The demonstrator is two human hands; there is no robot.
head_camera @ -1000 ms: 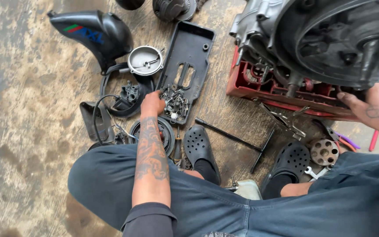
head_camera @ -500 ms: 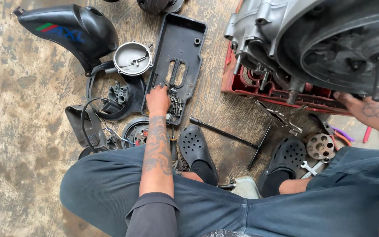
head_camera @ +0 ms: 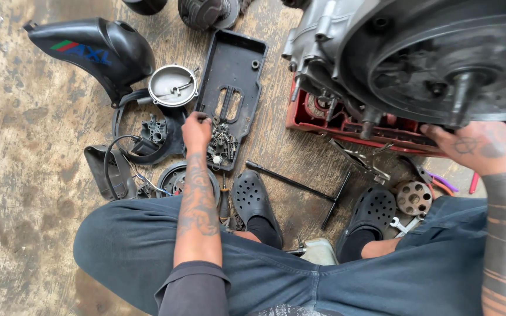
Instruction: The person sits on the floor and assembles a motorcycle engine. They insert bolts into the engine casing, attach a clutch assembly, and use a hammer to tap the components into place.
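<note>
**Parts tray on the floor**

Left hand [head_camera: 196, 130] reaches into black plastic tray [head_camera: 232, 88], fingertips curled at its pile of small screws and bolts [head_camera: 222, 145]; whether it pinches any, cannot tell. Right hand [head_camera: 480, 146] lies flat, fingers spread, under engine casing [head_camera: 417, 58] above red crate [head_camera: 346, 126].

The left hand [head_camera: 196, 130] reaches into small bolts [head_camera: 222, 143] piled at the near end of a black tray [head_camera: 235, 64]; the right hand [head_camera: 480, 146] rests against the engine [head_camera: 393, 52].

Black parts tray [head_camera: 235, 64], red crate [head_camera: 323, 120], black fairing [head_camera: 98, 50] with red-green stripe, black perforated clogs [head_camera: 256, 199], grey engine casing [head_camera: 335, 41].
</note>
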